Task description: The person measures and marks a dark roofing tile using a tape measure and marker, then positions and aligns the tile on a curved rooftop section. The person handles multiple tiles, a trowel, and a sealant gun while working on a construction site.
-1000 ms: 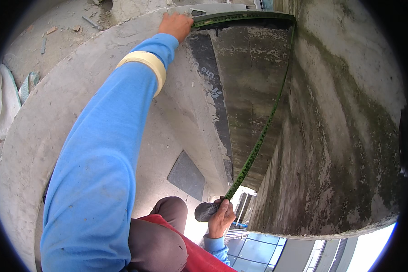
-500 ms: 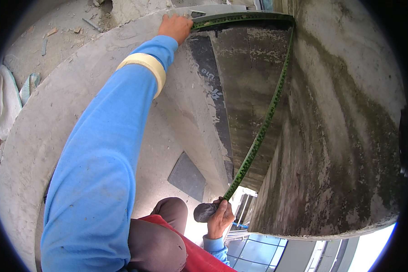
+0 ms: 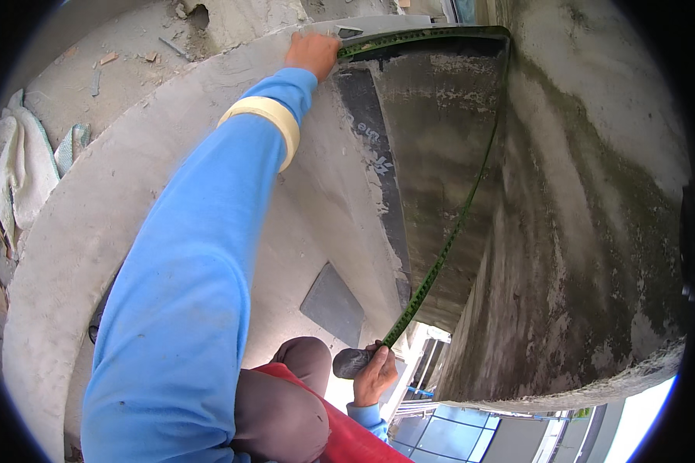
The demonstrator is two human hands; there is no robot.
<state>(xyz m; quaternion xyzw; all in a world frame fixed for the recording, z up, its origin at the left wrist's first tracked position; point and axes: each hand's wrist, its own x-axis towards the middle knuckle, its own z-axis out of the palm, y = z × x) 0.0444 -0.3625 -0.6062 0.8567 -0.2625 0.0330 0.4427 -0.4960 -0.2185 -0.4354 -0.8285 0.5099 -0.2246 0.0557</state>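
My left hand (image 3: 310,52), at the top centre of the head view, presses with curled fingers on the end of a green tape-measure blade (image 3: 445,255) at a concrete edge. The blade runs right along that edge to a corner by the wall, then slants down to a dark case (image 3: 350,363) in my right hand (image 3: 374,380), whose thumb lies near the blade's exit. A cream roll of tape (image 3: 284,131) rings my blue-sleeved left forearm. A dark strip (image 3: 391,220) with pale markings runs beside the blade.
A tall stained concrete wall (image 3: 594,231) fills the right. A curved concrete ledge (image 3: 85,255) sweeps round the left, with white sacks (image 3: 27,174) and rubble beyond it. A dark square slab (image 3: 330,305) lies below, near my bent knees. Glass panels (image 3: 444,432) show at lower right.
The whole view has shifted slightly, so both hands appear a little further right and lower. The slanting blade looks narrower and turned. Both hands keep their hold.
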